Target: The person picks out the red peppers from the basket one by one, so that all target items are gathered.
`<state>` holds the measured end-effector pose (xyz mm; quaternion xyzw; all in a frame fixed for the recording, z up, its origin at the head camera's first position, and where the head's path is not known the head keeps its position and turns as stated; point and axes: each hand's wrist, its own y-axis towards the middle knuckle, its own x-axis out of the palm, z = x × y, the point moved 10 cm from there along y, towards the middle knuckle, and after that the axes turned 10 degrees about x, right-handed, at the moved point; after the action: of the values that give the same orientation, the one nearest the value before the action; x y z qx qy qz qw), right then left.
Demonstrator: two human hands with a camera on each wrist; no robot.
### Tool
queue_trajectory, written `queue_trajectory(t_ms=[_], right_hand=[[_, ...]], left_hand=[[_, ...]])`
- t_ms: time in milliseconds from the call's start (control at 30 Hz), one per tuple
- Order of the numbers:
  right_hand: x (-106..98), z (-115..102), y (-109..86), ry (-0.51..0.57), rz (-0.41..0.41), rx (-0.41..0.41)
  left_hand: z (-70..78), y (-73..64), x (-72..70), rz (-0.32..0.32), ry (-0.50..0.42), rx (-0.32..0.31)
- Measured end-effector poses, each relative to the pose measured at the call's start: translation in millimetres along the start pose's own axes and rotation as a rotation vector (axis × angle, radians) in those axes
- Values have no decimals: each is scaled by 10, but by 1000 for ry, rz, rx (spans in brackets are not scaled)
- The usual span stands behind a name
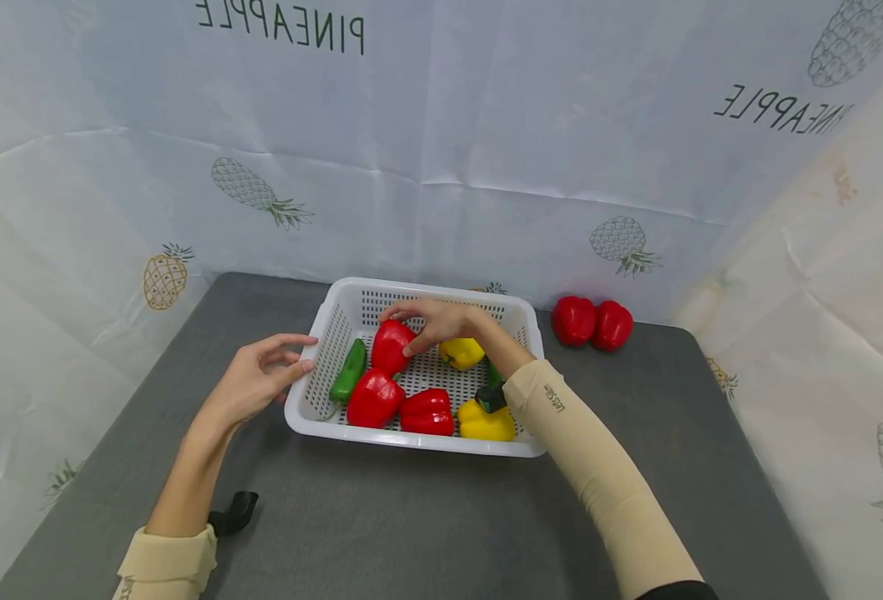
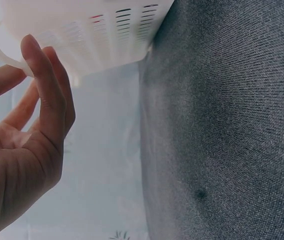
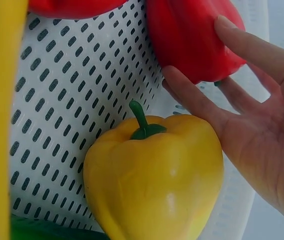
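Note:
A white perforated basket (image 1: 419, 444) stands on the table with peppers inside. At its left rim my left hand (image 1: 250, 379) pinches the edge between thumb and fingers; the left wrist view shows the fingertips against the basket wall. My right hand (image 1: 445, 319) reaches inside and holds a red bell pepper (image 1: 390, 350) near the back, thumb on one side and fingers on the other. Below this hand in the right wrist view sits a yellow bell pepper (image 3: 154, 175) with a green stem. Two more red bell peppers, one at the front left (image 1: 374, 400), lie along the front.
A long green pepper (image 1: 348, 372) lies at the basket's left end. Another yellow bell pepper (image 1: 486, 422) occupies the front right corner, with something green partly hidden by my right wrist. Outside, two red bell peppers (image 1: 573, 321) rest at the table's back right, before a pineapple-print cloth (image 1: 411, 233).

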<state>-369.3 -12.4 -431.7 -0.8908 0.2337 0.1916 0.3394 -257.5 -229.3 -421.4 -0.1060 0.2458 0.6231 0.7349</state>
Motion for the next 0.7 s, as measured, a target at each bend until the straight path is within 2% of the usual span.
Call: queue_trajectory(t_ms=[333, 700], right_hand=[[-28, -34, -39, 15, 7, -24], [-196, -80, -182, 27, 15, -50]], left_hand=[[8, 1, 1, -6, -6, 10], [-6, 0, 3, 0, 2, 1]])
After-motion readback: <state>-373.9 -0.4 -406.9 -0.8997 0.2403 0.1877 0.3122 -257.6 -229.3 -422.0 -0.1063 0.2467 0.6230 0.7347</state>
